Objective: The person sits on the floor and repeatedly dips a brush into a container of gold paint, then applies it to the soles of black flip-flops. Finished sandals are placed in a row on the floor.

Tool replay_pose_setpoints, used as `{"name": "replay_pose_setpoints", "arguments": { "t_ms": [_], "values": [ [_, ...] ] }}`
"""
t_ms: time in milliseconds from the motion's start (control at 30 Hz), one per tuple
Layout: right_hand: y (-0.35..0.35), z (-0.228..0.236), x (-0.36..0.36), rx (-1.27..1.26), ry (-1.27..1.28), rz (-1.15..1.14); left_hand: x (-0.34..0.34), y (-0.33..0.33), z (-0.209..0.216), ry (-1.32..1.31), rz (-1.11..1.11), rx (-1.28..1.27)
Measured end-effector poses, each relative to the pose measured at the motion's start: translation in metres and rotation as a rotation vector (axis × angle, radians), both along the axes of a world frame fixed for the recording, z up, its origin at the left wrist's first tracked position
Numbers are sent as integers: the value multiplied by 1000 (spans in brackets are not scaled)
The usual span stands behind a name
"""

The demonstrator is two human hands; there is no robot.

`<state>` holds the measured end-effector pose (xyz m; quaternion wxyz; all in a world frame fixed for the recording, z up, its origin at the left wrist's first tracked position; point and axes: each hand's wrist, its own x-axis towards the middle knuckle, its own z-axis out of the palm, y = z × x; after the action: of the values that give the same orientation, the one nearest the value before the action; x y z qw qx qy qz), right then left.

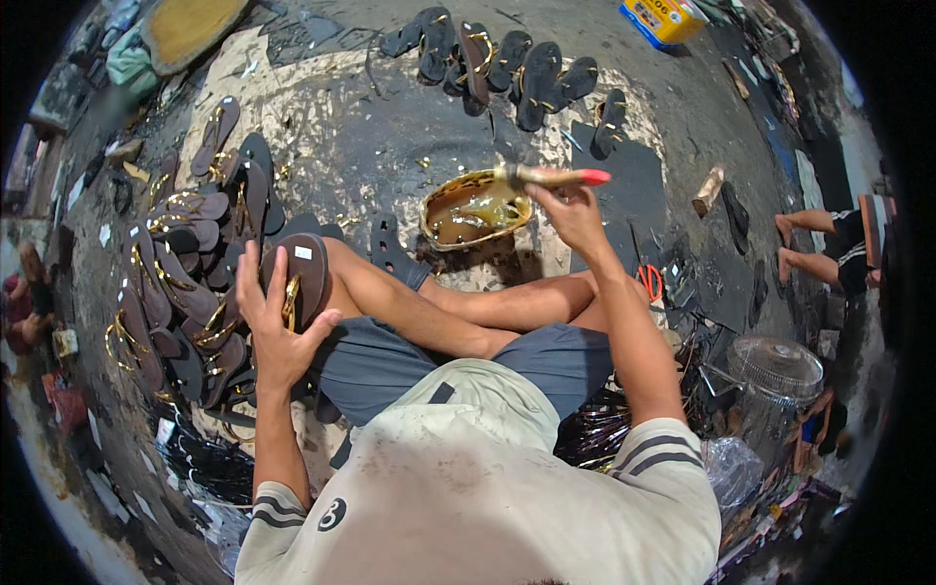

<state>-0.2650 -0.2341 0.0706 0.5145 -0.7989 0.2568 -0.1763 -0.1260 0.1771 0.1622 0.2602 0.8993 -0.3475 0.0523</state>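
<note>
My right hand [575, 216] grips a brush [561, 177] by its wooden handle, which ends in a red tip. The brush head is over the far right rim of a cut-open container [480, 242] that holds a brown, glue-like liquid. My left hand [276, 336] has its fingers and thumb spread beside a dark brown sandal [308, 278]. That sandal has a gold strap and a white sticker, and stands against my left knee. The fingers overlap its left edge; whether they bear on it, I cannot tell.
Many brown sandals with gold straps [175, 258] are heaped at my left. A row of black sandals [538, 83] lies at the far side. Red-handled scissors [650, 283], a fan [775, 369] and another person's legs [811, 249] are on the right. A yellow-blue tin [663, 21] stands far right.
</note>
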Motion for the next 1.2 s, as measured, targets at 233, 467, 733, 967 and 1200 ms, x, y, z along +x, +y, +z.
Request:
{"name": "replay_pose_setpoints", "arguments": {
  "t_ms": [233, 467, 733, 967, 1200],
  "values": [
    [-15, 74, -29, 12, -40, -306, 18, -14, 35, 780, 28, -706],
    [176, 85, 39, 319, -315, 4, -28, -100, -8, 1519, -117, -1197],
    [182, 101, 36, 137, -366, 113, -45, -111, -8, 1703, -162, -1486],
    [153, 102, 53, -232, -509, 37, -53, -114, -3, 1633, -132, -1337],
    [170, 97, 19, 106, -316, 145, -51, -118, -16, 1692, -138, -1392]
  ]
}}
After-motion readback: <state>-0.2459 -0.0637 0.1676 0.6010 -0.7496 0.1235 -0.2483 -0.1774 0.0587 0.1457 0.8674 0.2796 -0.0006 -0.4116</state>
